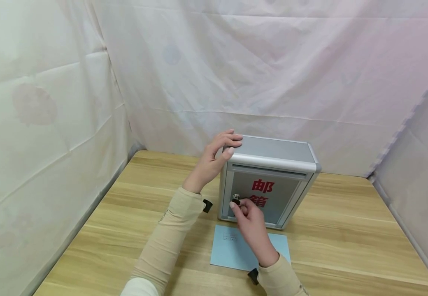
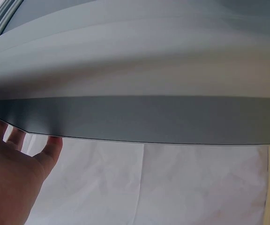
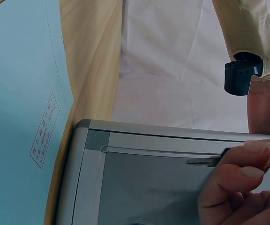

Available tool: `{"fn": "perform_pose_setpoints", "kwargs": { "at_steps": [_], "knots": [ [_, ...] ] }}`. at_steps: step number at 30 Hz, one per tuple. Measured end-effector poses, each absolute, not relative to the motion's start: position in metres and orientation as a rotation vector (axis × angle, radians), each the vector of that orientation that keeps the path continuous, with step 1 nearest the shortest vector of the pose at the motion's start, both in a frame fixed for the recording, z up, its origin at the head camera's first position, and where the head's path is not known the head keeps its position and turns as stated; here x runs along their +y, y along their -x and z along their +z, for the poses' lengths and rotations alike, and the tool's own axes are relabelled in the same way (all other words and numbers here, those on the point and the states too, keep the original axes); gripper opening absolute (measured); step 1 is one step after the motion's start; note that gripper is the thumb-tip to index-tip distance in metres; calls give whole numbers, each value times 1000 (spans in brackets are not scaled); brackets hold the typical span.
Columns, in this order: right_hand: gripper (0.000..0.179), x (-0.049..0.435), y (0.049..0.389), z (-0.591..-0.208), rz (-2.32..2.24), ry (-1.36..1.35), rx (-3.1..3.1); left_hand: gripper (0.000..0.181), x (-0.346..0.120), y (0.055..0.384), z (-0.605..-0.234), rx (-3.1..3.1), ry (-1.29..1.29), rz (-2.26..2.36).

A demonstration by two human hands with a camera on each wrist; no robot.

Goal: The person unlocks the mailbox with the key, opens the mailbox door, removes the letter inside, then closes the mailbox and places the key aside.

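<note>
A grey metal mailbox (image 1: pixel 269 150) with red characters on its door (image 1: pixel 286 197) stands upright on the table. My left hand (image 1: pixel 214 158) rests on its top left corner, thumb by the front edge and fingers lying over the top. In the left wrist view the fingertips (image 2: pixel 54 143) touch the edge of the box. My right hand (image 1: pixel 251 218) is before the door's left side and pinches a small key (image 3: pixel 203 161) with a dark head between thumb and finger. The key's metal blade shows bare in the right wrist view. A silver lock (image 1: pixel 236 196) sits right by the fingers.
A light blue paper piece (image 1: pixel 223 255) with a small printed frame lies flat in front of the mailbox, partly under my right forearm. The wooden table (image 1: pixel 125 213) runs out to both sides. Pale cloth (image 1: pixel 199 82) hangs behind and at the sides.
</note>
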State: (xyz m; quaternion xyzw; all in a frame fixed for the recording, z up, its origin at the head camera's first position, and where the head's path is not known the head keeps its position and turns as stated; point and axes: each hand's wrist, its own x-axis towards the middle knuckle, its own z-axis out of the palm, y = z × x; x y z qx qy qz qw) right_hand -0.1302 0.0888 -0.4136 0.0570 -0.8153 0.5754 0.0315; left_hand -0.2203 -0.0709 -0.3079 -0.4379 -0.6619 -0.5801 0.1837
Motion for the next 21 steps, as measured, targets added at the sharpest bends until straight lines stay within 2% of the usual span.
{"fn": "perform_pose_setpoints", "kwargs": {
  "at_steps": [7,12,17,21],
  "knots": [
    [31,90,133,-419,1551,-167,-2554,29,-71,219,-308,-1875,1227,-1643],
    [31,90,129,-418,1215,-197,-2556,29,-71,219,-309,-1871,1230,-1641],
    [32,88,124,-416,855,-314,-2477,31,-71,219,-308,-1858,1236,-1644],
    [31,87,125,-415,750,-411,-2441,30,-70,219,-308,-1859,1235,-1648]
  ]
}}
